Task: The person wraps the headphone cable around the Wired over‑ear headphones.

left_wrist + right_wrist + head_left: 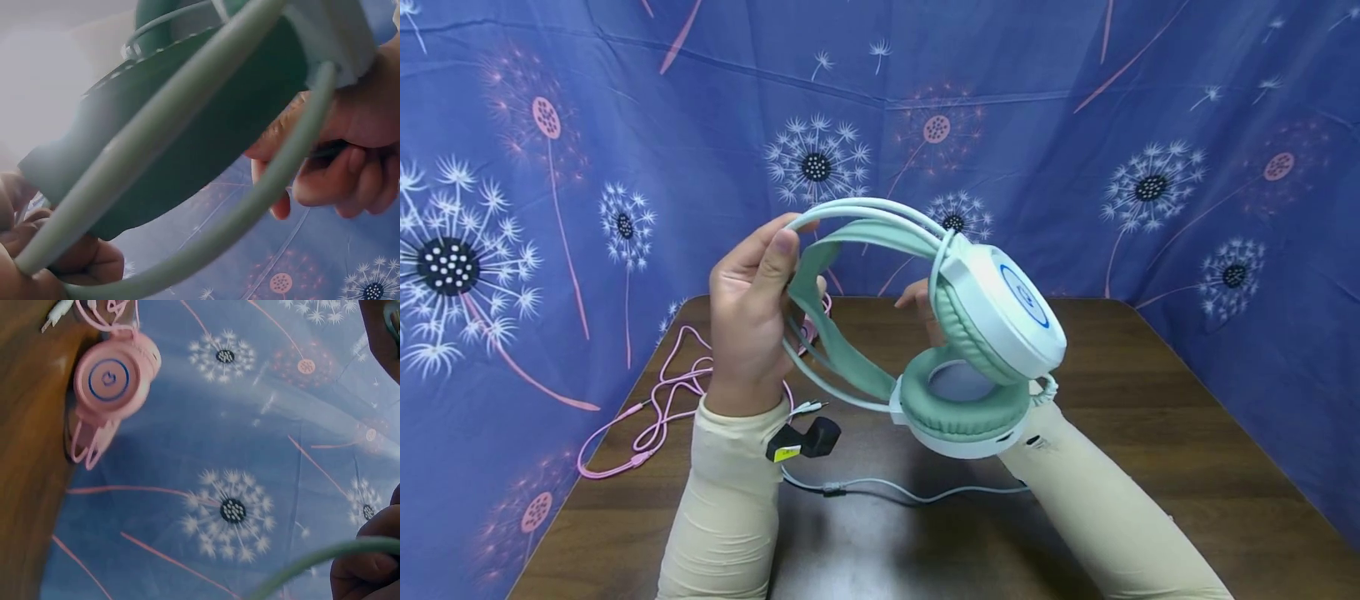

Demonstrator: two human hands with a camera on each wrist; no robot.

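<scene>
My left hand [752,292] grips the padded headband of mint-green and white headphones [1015,308], held up above the table. Both ear cups hang toward the right, their green cushions partly showing. Behind the ear cups is my right hand [925,308], mostly hidden in the head view. The left wrist view shows this right hand [350,156] against the white ear cup, several fingers curled round a thin dark part, which may be the cable or mic arm. The headphones' pale cable [917,497] runs along the table below.
Pink headphones [109,378] lie on the wooden table [1150,433] near its far left edge. Their pink cable [662,408] spreads in loops on the left. Behind the table hangs a blue dandelion-patterned cloth [1037,142]. A black strap device [805,439] sits on the left wrist.
</scene>
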